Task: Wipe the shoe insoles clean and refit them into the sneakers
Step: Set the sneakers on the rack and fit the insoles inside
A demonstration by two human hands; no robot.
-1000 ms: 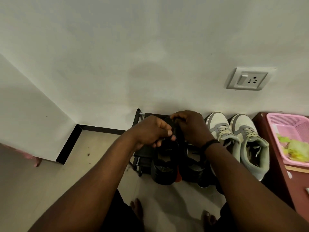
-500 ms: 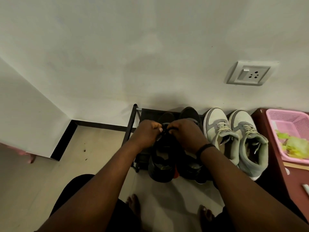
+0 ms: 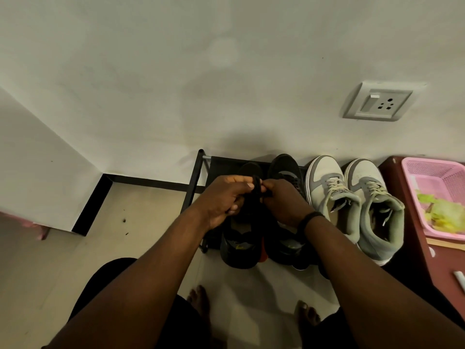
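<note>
A pair of black sneakers stands on a black shoe rack (image 3: pixel 199 172) against the wall. Over the left black sneaker (image 3: pixel 240 244) my left hand (image 3: pixel 226 197) and my right hand (image 3: pixel 281 200) meet, both pinching its black laces (image 3: pixel 257 183) near the top of the tongue. The right black sneaker (image 3: pixel 285 167) sits beside it, partly hidden behind my right hand. No insole is plainly visible; the shoe's opening is dark.
A grey-and-white pair of sneakers (image 3: pixel 352 200) stands to the right on the rack. A maroon table (image 3: pixel 412 222) at far right bears a pink basket (image 3: pixel 432 170) with green contents. My bare feet (image 3: pixel 198 298) stand on the tiled floor. A wall socket (image 3: pixel 380 102) is above.
My hands have lowered from in front of the rack onto the left black sneaker, and both black shoes' toes have come into sight. The camera has tilted down slightly.
</note>
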